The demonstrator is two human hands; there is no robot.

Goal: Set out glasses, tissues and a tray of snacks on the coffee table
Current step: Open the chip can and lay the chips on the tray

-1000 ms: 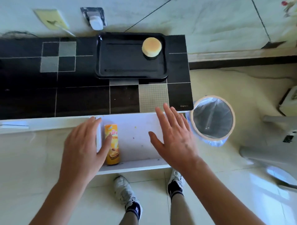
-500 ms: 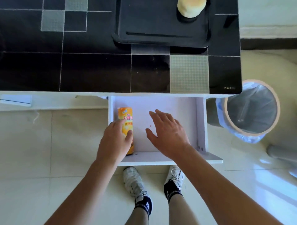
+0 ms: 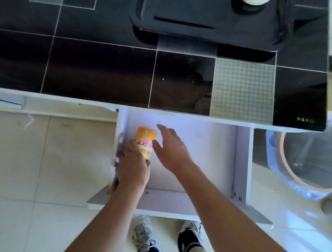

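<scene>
- The can is a yellow-orange cylinder with red print, lying in the left part of the drawer, a white box with flat smooth walls.
- The table top is glossy black tile with one dimpled grey square.
- A black tray with rounded corners sits far right on it, holding a pale round bun at the frame edge.
- The left hand curls around the can's near end, gripping it.
- The right hand hovers spread, fingers straight, thumb just beside the can's right side.
- A round bin with a plastic liner stands right.
</scene>
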